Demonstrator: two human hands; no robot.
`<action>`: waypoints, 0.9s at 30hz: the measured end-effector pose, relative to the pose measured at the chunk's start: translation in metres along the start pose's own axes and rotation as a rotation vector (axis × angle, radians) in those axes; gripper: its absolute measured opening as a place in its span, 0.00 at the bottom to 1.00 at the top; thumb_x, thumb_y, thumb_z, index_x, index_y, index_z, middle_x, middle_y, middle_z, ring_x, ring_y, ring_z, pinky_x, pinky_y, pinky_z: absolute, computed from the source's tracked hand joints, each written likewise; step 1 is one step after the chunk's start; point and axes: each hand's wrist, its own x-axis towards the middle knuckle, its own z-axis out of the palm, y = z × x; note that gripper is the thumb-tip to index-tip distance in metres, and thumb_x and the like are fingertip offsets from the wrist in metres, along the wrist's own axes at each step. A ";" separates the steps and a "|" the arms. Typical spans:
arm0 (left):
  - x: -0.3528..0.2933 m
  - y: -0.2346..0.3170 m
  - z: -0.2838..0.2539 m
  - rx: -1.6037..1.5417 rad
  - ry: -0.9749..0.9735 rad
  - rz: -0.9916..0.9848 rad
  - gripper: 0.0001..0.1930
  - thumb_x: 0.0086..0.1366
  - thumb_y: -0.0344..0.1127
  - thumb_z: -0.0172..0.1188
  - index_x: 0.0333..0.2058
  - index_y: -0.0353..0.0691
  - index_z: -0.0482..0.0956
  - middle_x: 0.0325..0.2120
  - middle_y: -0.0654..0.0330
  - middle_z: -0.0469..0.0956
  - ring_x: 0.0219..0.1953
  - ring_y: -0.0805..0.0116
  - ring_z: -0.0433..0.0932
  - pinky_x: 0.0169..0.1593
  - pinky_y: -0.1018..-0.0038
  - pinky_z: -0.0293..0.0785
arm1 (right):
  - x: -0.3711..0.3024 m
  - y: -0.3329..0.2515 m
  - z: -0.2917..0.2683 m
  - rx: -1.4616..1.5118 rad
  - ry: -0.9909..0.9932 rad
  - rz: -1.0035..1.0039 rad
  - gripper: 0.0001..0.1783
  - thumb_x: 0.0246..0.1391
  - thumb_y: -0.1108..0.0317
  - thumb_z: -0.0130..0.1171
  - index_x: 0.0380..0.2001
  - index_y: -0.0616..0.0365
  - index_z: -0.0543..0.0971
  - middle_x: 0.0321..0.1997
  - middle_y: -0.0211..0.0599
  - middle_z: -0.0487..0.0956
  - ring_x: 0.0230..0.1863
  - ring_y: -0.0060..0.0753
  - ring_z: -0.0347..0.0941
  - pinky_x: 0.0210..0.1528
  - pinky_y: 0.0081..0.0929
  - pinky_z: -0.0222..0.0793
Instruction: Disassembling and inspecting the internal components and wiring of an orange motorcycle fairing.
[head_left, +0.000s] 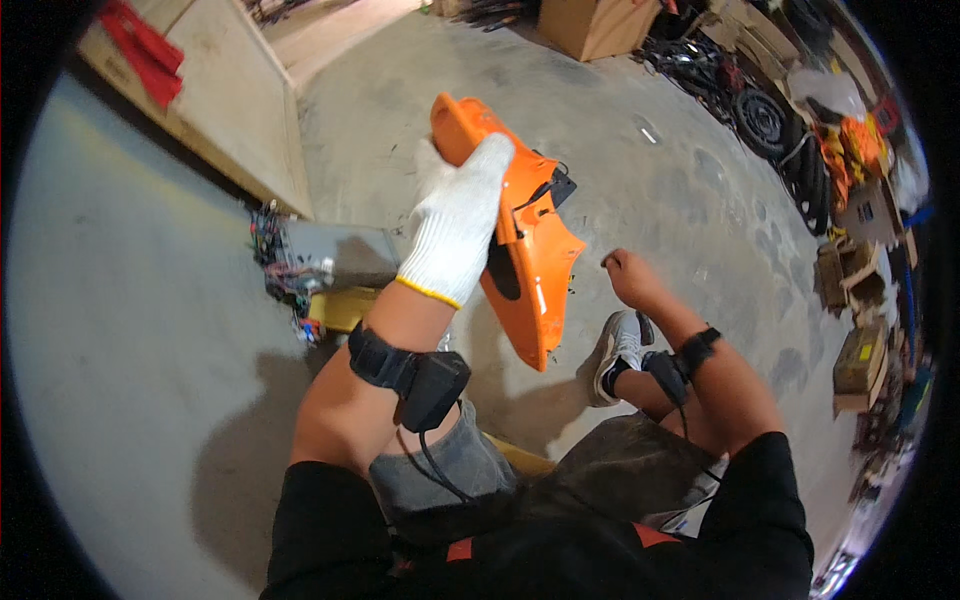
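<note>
My left hand (455, 210), in a white knitted glove with a yellow cuff edge, grips a long orange plastic cover (545, 250) by its left side and holds it up off the floor. The cover looks like a vehicle body panel, with pointed edges and a dark opening. A small black part with a thin cable (562, 188) sits on its right side. My right hand (635, 280) is bare and stays apart from the cover, just to its right. Its fingers are curled in, and whether anything small is between them is hidden.
Left of my legs stands a grey box (340, 250) with tangled wires (280, 260) at its end. A pale panel (220, 80) bears a red cloth (145, 50). A cardboard box (590, 25) is at the back; wheels (760, 120) and open cartons (855, 275) line the right.
</note>
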 end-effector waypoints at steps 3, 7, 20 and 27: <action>0.001 -0.016 -0.004 0.048 0.104 0.143 0.23 0.56 0.43 0.64 0.45 0.34 0.71 0.33 0.58 0.74 0.32 0.68 0.76 0.37 0.69 0.76 | 0.019 0.106 0.077 -0.156 -0.107 0.123 0.17 0.58 0.61 0.49 0.37 0.64 0.81 0.38 0.59 0.80 0.43 0.62 0.77 0.48 0.48 0.72; -0.009 -0.009 -0.026 0.118 0.170 0.178 0.25 0.57 0.43 0.63 0.47 0.33 0.67 0.34 0.55 0.75 0.33 0.65 0.78 0.38 0.67 0.77 | 0.013 0.185 0.195 0.038 -0.173 0.221 0.20 0.54 0.57 0.54 0.37 0.65 0.83 0.41 0.62 0.79 0.45 0.62 0.76 0.51 0.47 0.71; -0.036 0.014 -0.047 -0.063 0.005 0.201 0.33 0.59 0.49 0.63 0.52 0.30 0.61 0.36 0.52 0.77 0.31 0.66 0.81 0.35 0.71 0.79 | 0.028 0.351 0.194 0.261 -0.026 0.311 0.16 0.57 0.57 0.59 0.21 0.55 0.74 0.14 0.29 0.64 0.12 0.30 0.57 0.14 0.34 0.54; -0.061 0.043 -0.036 0.323 0.263 0.111 0.30 0.59 0.48 0.62 0.52 0.33 0.64 0.38 0.52 0.75 0.33 0.66 0.78 0.38 0.71 0.76 | 0.069 0.103 0.168 0.633 -0.185 0.821 0.19 0.58 0.58 0.58 0.17 0.55 0.70 0.13 0.28 0.62 0.12 0.29 0.56 0.14 0.31 0.52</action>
